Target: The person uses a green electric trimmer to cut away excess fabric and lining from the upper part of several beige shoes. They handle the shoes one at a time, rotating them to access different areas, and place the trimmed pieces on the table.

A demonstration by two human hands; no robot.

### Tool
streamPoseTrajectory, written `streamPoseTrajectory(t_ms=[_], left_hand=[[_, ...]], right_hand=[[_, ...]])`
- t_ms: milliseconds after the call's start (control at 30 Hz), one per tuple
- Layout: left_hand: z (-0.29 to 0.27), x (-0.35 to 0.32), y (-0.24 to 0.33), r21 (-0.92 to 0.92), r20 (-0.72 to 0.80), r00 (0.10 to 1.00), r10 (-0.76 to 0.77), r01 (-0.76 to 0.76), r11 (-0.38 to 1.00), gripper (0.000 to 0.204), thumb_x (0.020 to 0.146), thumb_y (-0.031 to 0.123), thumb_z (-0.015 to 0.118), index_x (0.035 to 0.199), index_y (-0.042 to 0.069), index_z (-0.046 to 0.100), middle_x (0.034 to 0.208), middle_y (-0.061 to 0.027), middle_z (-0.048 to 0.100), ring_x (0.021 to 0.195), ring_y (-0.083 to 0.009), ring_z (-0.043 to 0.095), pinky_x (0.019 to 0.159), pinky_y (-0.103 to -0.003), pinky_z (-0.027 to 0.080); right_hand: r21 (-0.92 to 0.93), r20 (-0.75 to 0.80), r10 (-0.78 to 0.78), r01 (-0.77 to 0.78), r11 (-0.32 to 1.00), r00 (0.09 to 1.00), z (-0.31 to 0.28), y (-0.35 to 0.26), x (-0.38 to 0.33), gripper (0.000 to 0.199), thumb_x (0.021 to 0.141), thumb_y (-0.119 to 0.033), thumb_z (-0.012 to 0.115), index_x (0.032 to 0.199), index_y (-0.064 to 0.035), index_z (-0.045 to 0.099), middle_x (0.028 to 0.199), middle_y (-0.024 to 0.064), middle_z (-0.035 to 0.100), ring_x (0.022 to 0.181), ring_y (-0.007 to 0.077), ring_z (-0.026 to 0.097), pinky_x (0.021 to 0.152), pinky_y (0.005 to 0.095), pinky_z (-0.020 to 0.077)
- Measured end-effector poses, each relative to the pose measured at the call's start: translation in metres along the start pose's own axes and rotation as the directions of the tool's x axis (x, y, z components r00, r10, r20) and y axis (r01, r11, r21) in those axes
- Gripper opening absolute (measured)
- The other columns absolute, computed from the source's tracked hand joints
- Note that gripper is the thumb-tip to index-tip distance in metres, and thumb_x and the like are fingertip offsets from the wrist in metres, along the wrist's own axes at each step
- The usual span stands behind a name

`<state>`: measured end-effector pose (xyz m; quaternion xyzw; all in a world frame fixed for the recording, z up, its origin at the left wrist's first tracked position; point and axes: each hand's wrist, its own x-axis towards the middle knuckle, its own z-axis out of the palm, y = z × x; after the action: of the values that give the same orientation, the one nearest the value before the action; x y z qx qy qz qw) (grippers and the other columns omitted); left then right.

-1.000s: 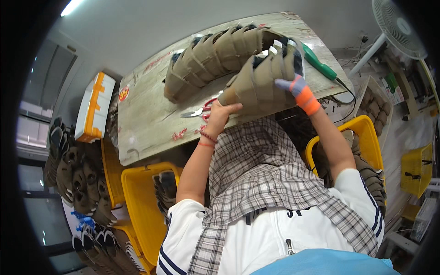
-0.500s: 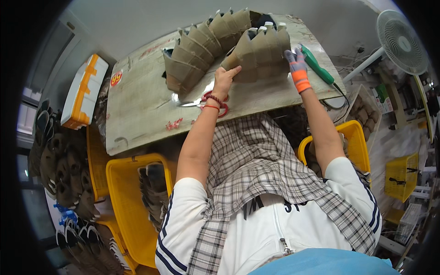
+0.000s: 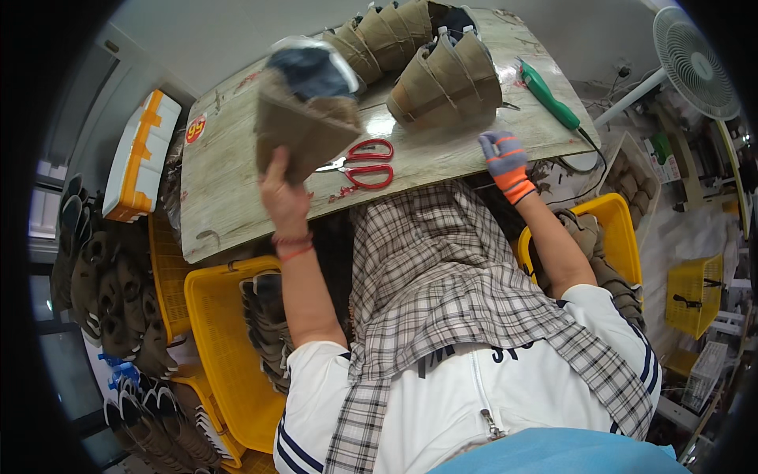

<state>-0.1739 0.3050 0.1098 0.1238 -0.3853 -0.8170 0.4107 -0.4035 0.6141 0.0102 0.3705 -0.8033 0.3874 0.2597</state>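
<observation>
My left hand [image 3: 284, 197] is lifted over the left part of the table, gripping brown shoe uppers [image 3: 304, 130] with dark lining and a pale rim; motion blurs them, and I cannot tell how many are nested. My right hand [image 3: 505, 162], in a grey and orange glove, hovers by the table's front edge with fingers curled; whatever is in them, if anything, is hidden. Between the hands lie red-handled scissors [image 3: 367, 163]. A nested stack of brown uppers [image 3: 446, 83] stands beyond them, and another row of uppers [image 3: 383, 35] curves behind it.
On the table's right side rests a green corded power tool [image 3: 549, 96]. Yellow baskets with brown uppers stand below the table at left [image 3: 213, 347] and right [image 3: 620, 237]. A white fan [image 3: 695, 67] stands at far right, and a white and orange box [image 3: 142, 154] at left.
My left hand has moved left and lifted uppers away from the rows on the table. The gloved right hand has drawn back toward me, its fingers now curled. The scissors show fully.
</observation>
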Motion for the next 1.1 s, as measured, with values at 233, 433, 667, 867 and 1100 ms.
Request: streamPoseTrajectory(t_ms=[233, 433, 667, 867, 1100], left_hand=[[-0.035, -0.062, 0.071, -0.434, -0.106, 0.993, -0.057, 0.005, 0.901, 0.042, 0.089, 0.022, 0.058, 0.125, 0.002, 0.051, 0.128, -0.0126, 0.054, 0.118, -0.0307, 0.049, 0.103, -0.051, 0.035], [-0.063, -0.08, 0.056, -0.616, -0.084, 0.974, -0.209, 0.114, 0.78, 0.035, 0.091, 0.016, 0.051, 0.122, 0.002, 0.053, 0.129, -0.0152, 0.053, 0.12, -0.0329, 0.047, 0.106, -0.052, 0.032], [-0.037, -0.078, 0.054, -0.789, 0.07, 0.947, -0.313, 0.244, 0.563, 0.03, 0.094, 0.014, 0.044, 0.117, -0.002, 0.053, 0.125, -0.0217, 0.053, 0.114, -0.0358, 0.051, 0.1, -0.053, 0.041], [-0.038, -0.066, 0.054, -0.722, 0.06, 0.947, -0.316, 0.26, 0.642, 0.032, 0.095, 0.016, 0.041, 0.117, -0.004, 0.051, 0.122, -0.0227, 0.054, 0.114, -0.0364, 0.052, 0.097, -0.053, 0.043], [-0.042, -0.073, 0.058, -0.754, 0.077, 0.942, -0.327, 0.27, 0.599, 0.031, 0.095, 0.015, 0.04, 0.115, -0.004, 0.053, 0.122, -0.023, 0.054, 0.115, -0.0365, 0.051, 0.099, -0.054, 0.041]], right_hand=[[-0.323, -0.149, -0.265, 0.206, 0.924, 0.953, 0.019, 0.015, 0.069, 0.025, 0.079, -0.017, 0.061, 0.102, -0.0064, 0.059, 0.094, 0.0142, 0.061, 0.087, 0.0322, 0.059, 0.075, 0.0422, 0.047], [-0.79, 0.21, 0.626, -0.247, 0.561, 0.751, -0.047, 0.163, 0.095, 0.051, 0.079, -0.052, 0.057, 0.098, -0.0055, 0.062, 0.101, 0.0188, 0.064, 0.095, 0.0371, 0.06, 0.082, 0.045, 0.0475], [-0.767, 0.215, 0.684, -0.313, 0.56, 0.697, -0.05, 0.202, 0.113, 0.061, 0.076, -0.057, 0.058, 0.107, -0.0046, 0.059, 0.105, 0.0206, 0.063, 0.098, 0.0381, 0.06, 0.083, 0.0439, 0.0471], [-0.519, 0.097, 0.675, -0.542, 0.661, 0.731, -0.091, 0.146, 0.099, 0.067, 0.072, -0.064, 0.062, 0.105, -0.0059, 0.06, 0.095, 0.019, 0.066, 0.091, 0.0365, 0.062, 0.078, 0.0396, 0.0465], [0.461, 0.537, 0.269, -0.545, 0.701, 0.8, -0.113, -0.01, 0.079, 0.034, 0.081, -0.025, 0.07, 0.101, -0.0005, 0.058, 0.07, 0.0017, 0.059, 0.059, 0.0088, 0.053, 0.054, 0.0248, 0.0424]])
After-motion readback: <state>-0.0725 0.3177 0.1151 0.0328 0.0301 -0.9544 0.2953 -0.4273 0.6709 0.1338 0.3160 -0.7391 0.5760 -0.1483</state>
